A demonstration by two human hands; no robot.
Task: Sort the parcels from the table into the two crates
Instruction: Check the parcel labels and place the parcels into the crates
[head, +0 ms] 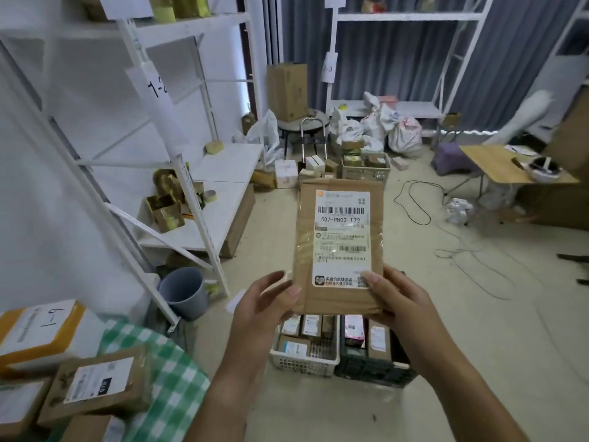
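A: Above the two crates, a flat brown parcel [339, 250] held up at chest height, label facing the camera. Long axis running up and away, short bottom edge nearest the body.

B: And the grip?

A: Left hand [264, 307] pinching the lower left corner, thumb on the front face, fingers curled behind. Right hand [395, 298] clamped on the lower right corner the same way, thumb pressed on the label's bottom edge. Both hands equally near, parcel shared between them.

B: Where from there?

A: Straight down. White crate [304, 362] on the floor below the left hand, black crate [373, 366] touching it on the right, below the right hand. Both already carrying several boxed parcels. Looks like a label check, then a drop to one side or the other; no telling which from here.

B: Any fit trouble?

A: Probably needs tipping flat or slipping in on edge, given its length against what is already packed in.

B: And the surface?

A: Bottom left, under a green checked cloth [165, 378]: a brown box [95, 382] with a white label, a yellow parcel [38, 333] behind it, more at the frame edge. Plenty left to sort.

B: The room?

A: White metal shelving [191, 186] on the left, a grey bucket [185, 291] at its foot, a third basket [366, 170] and loose boxes further back, white sacks [401, 132] by the curtain, black cable [414, 202] looping across the floor, a small wooden table [497, 164] at right.
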